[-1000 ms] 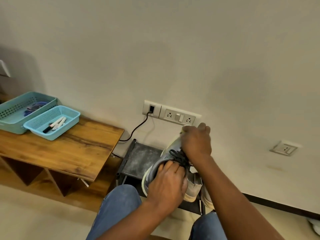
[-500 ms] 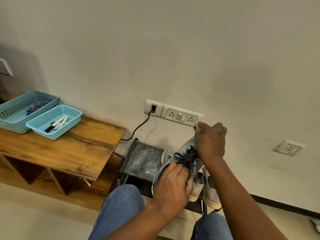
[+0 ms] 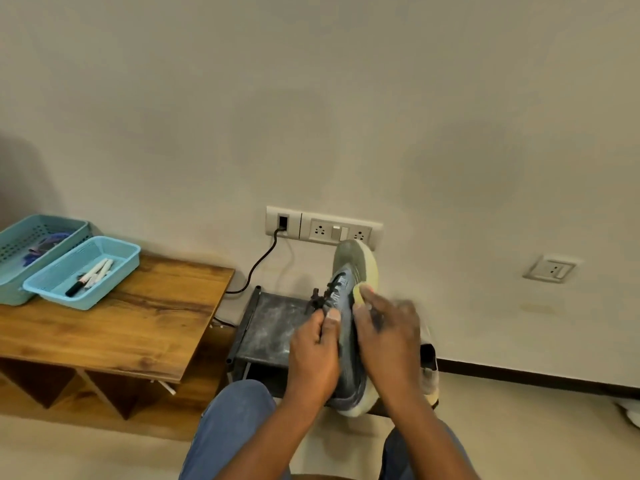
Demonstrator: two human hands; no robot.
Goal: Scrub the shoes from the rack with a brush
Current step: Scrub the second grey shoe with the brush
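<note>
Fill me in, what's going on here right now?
A person sitting in front of a low dark shoe rack is holding a grey-blue sneaker up with its toe pointing at the wall. The left hand grips it at the laces, while the right hand holds a small pale brush against the shoe's side; that hand is blurred. Another light shoe is partly hidden behind the right arm. Two teal baskets sit on the wooden bench to the left.

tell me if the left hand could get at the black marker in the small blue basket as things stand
Probably not yet. The left hand grips the grey lace-up shoe. The black marker lies uncovered in the open small blue basket on that side, so once freed the way looks clear.
</note>
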